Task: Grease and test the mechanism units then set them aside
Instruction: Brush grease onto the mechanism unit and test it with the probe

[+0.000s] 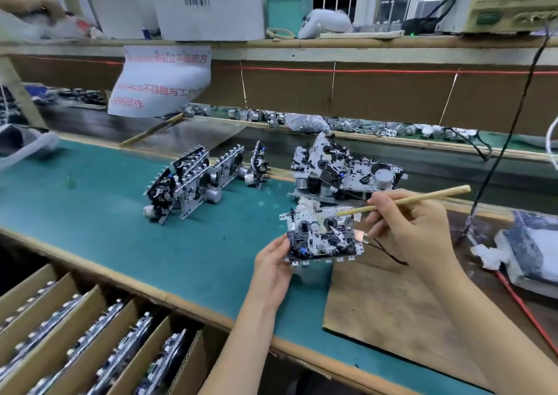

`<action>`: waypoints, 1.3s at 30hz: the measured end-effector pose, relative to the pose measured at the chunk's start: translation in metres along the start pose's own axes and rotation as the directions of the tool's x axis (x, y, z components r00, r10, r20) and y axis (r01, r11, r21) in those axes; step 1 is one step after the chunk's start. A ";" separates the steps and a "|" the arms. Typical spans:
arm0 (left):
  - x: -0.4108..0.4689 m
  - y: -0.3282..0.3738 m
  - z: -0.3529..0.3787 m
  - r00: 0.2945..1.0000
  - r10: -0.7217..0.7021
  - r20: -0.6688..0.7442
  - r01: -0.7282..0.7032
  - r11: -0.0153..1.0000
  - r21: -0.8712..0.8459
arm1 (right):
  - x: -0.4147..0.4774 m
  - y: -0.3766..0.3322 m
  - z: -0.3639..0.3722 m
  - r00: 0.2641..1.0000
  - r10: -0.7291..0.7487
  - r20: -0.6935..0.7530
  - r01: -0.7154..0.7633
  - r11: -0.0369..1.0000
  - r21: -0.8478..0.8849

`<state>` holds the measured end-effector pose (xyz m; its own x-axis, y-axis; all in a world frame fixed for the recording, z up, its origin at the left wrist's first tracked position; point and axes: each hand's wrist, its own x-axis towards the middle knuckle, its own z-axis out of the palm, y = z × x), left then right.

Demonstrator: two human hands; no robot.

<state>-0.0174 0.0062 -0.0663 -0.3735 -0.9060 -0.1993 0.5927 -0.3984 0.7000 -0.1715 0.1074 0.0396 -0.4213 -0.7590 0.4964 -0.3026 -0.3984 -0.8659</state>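
Observation:
My left hand [273, 266] grips the lower left edge of a grey and black mechanism unit [321, 236], held above the green bench mat. My right hand [404, 225] pinches a bamboo stick [404, 201] whose lower tip lies on the upper middle of that unit, where a pale dab shows. Thin black wires [389, 252] trail from the unit's right side under my right hand. Several units [196, 180] stand upright in a row at centre left. A heap of units [341, 171] lies just behind the held one.
A brown cardboard sheet [389, 313] lies on the mat [120, 228] under my right arm. A divided carton [90, 334] with several units stands at bottom left. A wrapped bundle [531, 249] sits at right, cables hang nearby, and loose motors [392, 130] line the back ledge.

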 end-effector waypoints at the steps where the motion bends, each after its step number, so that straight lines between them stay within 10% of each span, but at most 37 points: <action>1: 0.000 0.000 -0.001 1.000 0.001 0.006 -0.001 1.000 0.005 | 0.000 0.000 0.000 1.000 0.001 0.000 -0.001 1.000 0.002; 20: 0.008 -0.004 -0.006 0.991 0.045 0.129 -0.054 0.996 0.064 | 0.003 0.013 0.005 0.994 0.077 0.073 -0.077 0.997 -0.012; 26: 0.007 -0.003 -0.005 0.992 0.037 0.124 -0.045 0.997 0.070 | 0.000 0.012 0.002 0.976 -0.185 0.116 0.198 0.973 -0.118; 29: 0.006 -0.003 -0.003 0.992 0.033 0.126 -0.043 0.996 0.081 | 0.003 0.012 0.007 0.883 -0.240 0.403 0.430 0.756 -0.493; 33: 0.003 -0.002 -0.002 0.987 0.035 0.159 -0.046 0.997 0.065 | 0.010 0.024 0.019 0.735 0.336 0.589 0.548 0.219 -0.808; 39: 0.000 0.000 -0.001 0.983 0.029 0.182 -0.042 0.997 0.068 | 0.014 0.027 0.029 0.747 0.343 0.570 0.527 0.218 -0.821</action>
<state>-0.0168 0.0057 -0.0674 -0.4798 -0.8759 -0.0511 0.5576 -0.3493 0.7531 -0.1610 0.0712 0.0208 0.0693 -0.9968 0.0387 -0.9902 -0.0641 0.1238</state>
